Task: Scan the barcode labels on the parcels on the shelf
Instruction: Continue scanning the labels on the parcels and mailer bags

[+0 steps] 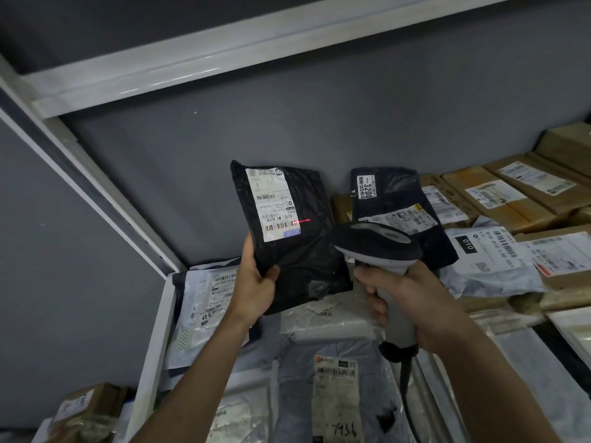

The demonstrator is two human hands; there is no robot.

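Observation:
My left hand (pixel 254 282) grips the lower left edge of a black plastic parcel (pixel 300 251) and holds it upright above the shelf. Its white barcode label (pixel 271 203) faces me. A red laser line (pixel 302 221) falls across the label's right edge and onto the black plastic. My right hand (pixel 406 302) grips the handle of a grey handheld scanner (pixel 377 241), whose head points at the parcel from the right. The scanner's black cable (pixel 404 378) hangs down from the handle.
The shelf holds many parcels: white and grey bags (pixel 335 388) below my hands, another black bag (pixel 396 199) leaning on the back wall, brown cardboard boxes (pixel 511 193) at the right. A white shelf upright (pixel 153 353) stands at the left, a white beam (pixel 192 59) overhead.

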